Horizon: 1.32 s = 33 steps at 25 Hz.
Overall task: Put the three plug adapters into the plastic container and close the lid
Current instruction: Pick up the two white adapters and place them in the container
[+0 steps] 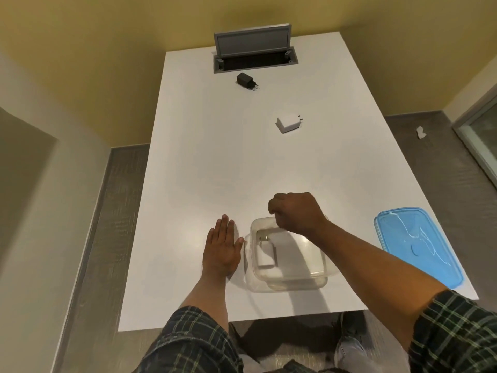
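Observation:
A clear plastic container [309, 278] stands near the table's front edge, with one white plug adapter [266, 254] lying inside at its left end. My left hand [223, 249] rests flat on the table, fingers together, just left of the container. My right hand [295, 212] hovers over the container's far rim with fingers curled and nothing visible in it. A second white adapter [287, 123] lies mid-table. A black adapter [246, 80] sits further back. The blue lid [416, 244] lies on the table to the right of the container.
The white table [201, 170] has a grey cable hatch [254, 52] with its flap raised at the far end. Grey floor surrounds the table, with a scrap of white paper [420, 132] on it at right. A glass door frame [481, 130] stands far right.

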### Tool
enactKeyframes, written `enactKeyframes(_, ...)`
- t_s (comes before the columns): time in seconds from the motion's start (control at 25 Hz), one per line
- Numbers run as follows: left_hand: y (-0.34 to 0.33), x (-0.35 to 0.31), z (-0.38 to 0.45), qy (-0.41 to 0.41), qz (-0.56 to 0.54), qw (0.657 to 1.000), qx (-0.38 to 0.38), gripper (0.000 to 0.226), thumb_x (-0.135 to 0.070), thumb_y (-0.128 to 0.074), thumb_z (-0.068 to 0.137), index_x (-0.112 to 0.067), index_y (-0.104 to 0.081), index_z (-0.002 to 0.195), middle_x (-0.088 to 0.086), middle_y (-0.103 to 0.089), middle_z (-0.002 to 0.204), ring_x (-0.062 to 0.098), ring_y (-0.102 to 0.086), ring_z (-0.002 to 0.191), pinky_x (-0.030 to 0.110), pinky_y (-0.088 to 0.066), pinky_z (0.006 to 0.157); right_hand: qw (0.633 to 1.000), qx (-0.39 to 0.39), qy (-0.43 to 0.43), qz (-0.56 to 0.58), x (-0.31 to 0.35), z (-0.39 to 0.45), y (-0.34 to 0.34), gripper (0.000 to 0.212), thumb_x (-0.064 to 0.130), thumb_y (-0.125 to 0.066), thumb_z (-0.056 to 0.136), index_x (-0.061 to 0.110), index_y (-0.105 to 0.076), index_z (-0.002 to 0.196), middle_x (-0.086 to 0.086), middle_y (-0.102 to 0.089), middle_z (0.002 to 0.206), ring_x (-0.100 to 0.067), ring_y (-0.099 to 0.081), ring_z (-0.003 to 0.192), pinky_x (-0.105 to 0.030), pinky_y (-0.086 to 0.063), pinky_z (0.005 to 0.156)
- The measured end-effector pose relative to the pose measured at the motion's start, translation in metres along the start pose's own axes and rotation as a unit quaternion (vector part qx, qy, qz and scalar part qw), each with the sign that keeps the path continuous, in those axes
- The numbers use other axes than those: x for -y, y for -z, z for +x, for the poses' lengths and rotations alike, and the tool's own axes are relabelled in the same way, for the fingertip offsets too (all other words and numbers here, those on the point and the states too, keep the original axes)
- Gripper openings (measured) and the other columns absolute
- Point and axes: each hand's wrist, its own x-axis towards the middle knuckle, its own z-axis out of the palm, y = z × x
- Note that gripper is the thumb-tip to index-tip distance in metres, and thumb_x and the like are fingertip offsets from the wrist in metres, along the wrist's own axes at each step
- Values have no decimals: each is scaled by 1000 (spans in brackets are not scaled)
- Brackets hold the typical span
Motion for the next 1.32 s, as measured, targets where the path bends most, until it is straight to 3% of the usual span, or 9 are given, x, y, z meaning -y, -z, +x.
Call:
enactKeyframes(0.12,20,-6,35,-23,3,1000,-17,66,-43,-26,108,-10,-9,163,6,1,171,21,1,159,37,-3,129,996,34,-86,1,-23,25,1,32,15,-53,82,30,-68,106,9,-69,106,-23,-69,82,-26,-38,56)
enactKeyframes(0.24,36,-16,68,-50,13,998,-29,65,-44,-24,109,-10,-10,163,5,0,171,19,2,159,36,-2,129,981,99,-164,8,-47,51,-1,45,25,-54,87,25,-56,131,2,-59,131,-26,-62,112,-38,-50,76)
enactKeyframes(0.32,44,-25,89,-67,12,997,-29,64,-42,-25,109,-9,-12,163,6,-3,171,19,0,159,36,-3,129,966,157,-205,21,-63,68,-3,56,29,-57,88,21,-45,143,0,-47,149,-27,-52,129,-43,-49,91)
enactKeyframes(0.4,46,-32,106,-67,-4,998,-11,65,-41,-25,109,-8,-9,163,7,0,171,20,2,159,37,-3,129,957,190,-221,15,-78,83,-5,67,30,-58,90,20,-32,151,1,-33,159,-28,-44,136,-44,-47,97)
enactKeyframes(0.6,33,-41,138,-24,-69,992,100,72,-38,-30,109,-6,10,161,11,18,169,28,14,158,45,-1,128,951,198,-238,6,-105,117,-13,83,23,-63,87,19,-18,156,0,-21,164,-29,-41,138,-45,-46,98)
enactKeyframes(0.88,21,-37,172,-53,-27,997,56,73,-49,-19,107,-14,16,160,3,24,168,22,19,157,41,6,128,950,186,-252,-6,-146,165,-31,86,14,-62,84,16,-16,156,-9,-25,160,-33,-44,134,-48,-48,92)
enactKeyframes(1.08,16,-34,198,-53,-14,997,55,78,-57,-18,104,-16,16,161,0,23,168,24,19,157,45,4,127,956,175,-234,-31,-170,189,-50,87,13,-64,82,15,-16,154,-14,-31,153,-35,-52,118,-42,-48,71)
enactKeyframes(1.32,20,-41,225,-31,-21,997,65,82,-57,-30,103,-16,11,162,1,19,169,24,16,157,49,8,126,961,143,-234,-20,-188,221,-52,79,6,-60,86,9,-18,153,-14,-15,161,-39,-48,126,-51,-52,86)
